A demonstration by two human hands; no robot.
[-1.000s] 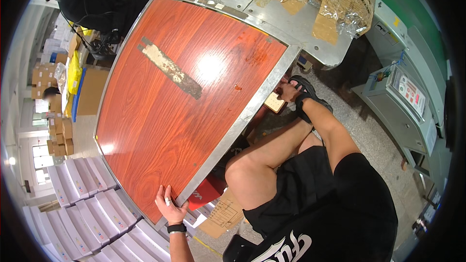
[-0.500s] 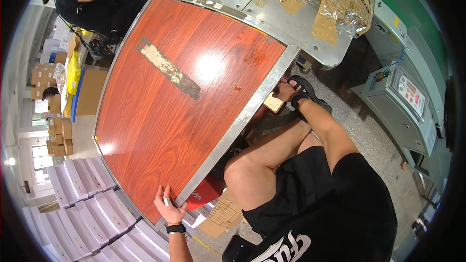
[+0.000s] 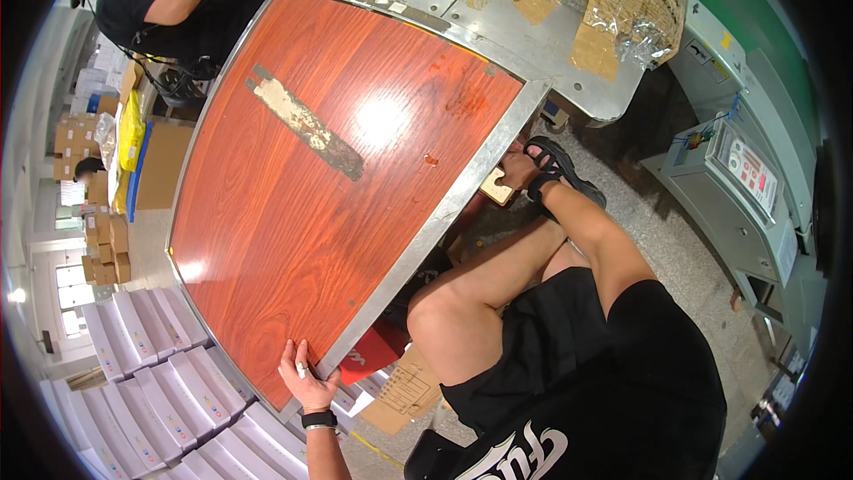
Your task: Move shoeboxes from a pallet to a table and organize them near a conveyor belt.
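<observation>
Red-brown board: wooden tabletop (image 3: 293,196) with metal edging; near corner at left hand (image 3: 306,380)
Left hand: gripping that corner
Right hand: not visible, probably below frame; grip unknowable

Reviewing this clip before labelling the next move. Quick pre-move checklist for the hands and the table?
1. Left hand on the near corner of the red-brown table top: ok, fingers rest on the metal edge.
2. Right hand in view: not ok, not visible.
3. Grip closed on the edge: cannot tell.
4. Top surface bare: not ok, a worn tape strip is stuck on it.
5. Far end free: not ok, a seated person in black is close to it.
6. Legroom: ok, the sandalled foot sits by the table's edge.
</observation>
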